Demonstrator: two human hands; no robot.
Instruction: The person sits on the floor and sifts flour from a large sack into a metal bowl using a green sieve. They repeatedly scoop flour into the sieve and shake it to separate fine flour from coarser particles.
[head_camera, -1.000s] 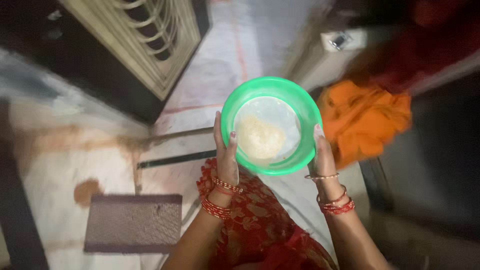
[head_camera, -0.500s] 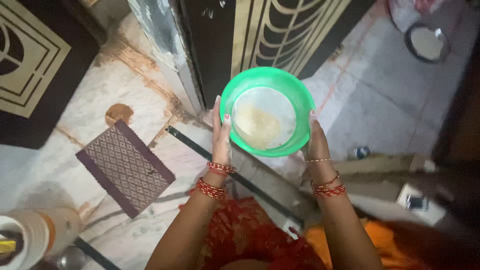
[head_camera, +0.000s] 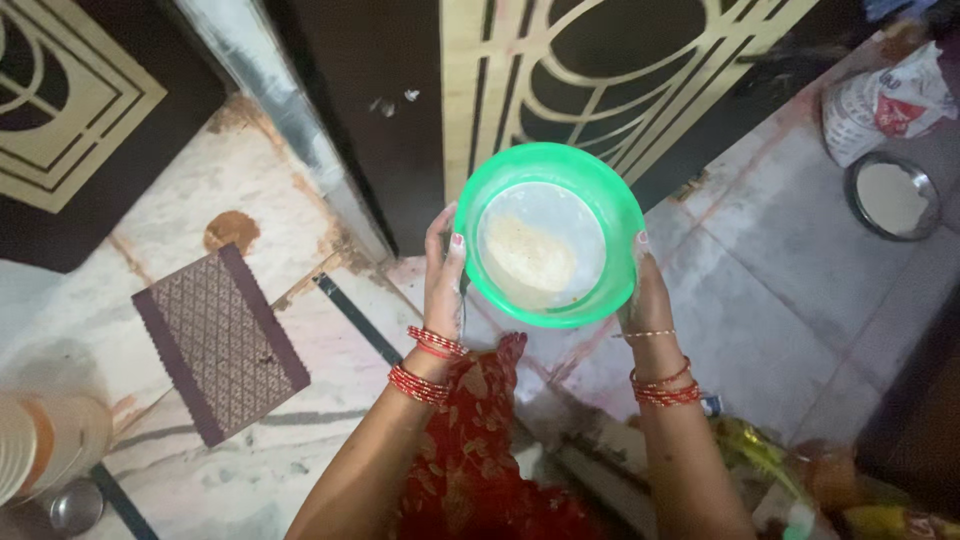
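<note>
Both hands grasp the green bowl (head_camera: 548, 233) at chest height: the left hand (head_camera: 444, 280) clasps its rim at 9 o'clock, the right hand (head_camera: 648, 290) at 3 o'clock, and pale grain sits in the bowl's bottom. Since a second ago the view has swung from an orange cloth to the patterned door (head_camera: 600, 90) at 12 o'clock; a steel plate (head_camera: 893, 196) now shows at 2 o'clock and the purple mat (head_camera: 220, 340) lies at 9 o'clock, so the person seems to have turned while carrying the bowl
</note>
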